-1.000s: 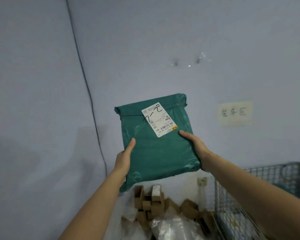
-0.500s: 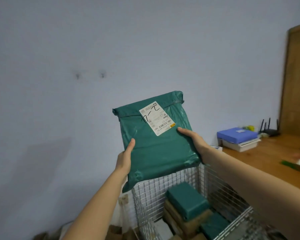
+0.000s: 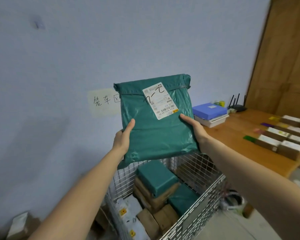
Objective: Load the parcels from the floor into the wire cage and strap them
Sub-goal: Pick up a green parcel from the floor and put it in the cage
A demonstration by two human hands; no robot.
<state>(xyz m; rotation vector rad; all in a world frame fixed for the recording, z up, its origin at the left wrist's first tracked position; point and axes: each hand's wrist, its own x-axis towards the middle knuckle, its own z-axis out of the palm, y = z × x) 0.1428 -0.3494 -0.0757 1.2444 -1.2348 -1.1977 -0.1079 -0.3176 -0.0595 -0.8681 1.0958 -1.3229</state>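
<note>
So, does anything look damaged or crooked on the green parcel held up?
Only the white label: it sits tilted on the green parcel, and the handwritten stroke runs off its edge onto the plastic. No tear or spill shows.

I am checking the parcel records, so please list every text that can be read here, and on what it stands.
"笼车区": paper sign on the wall, last character partly hidden.
"A01": white label on the green parcel; its other print and handwriting are too unclear.
Labels on table boxes and cage bags: blurred.
</note>
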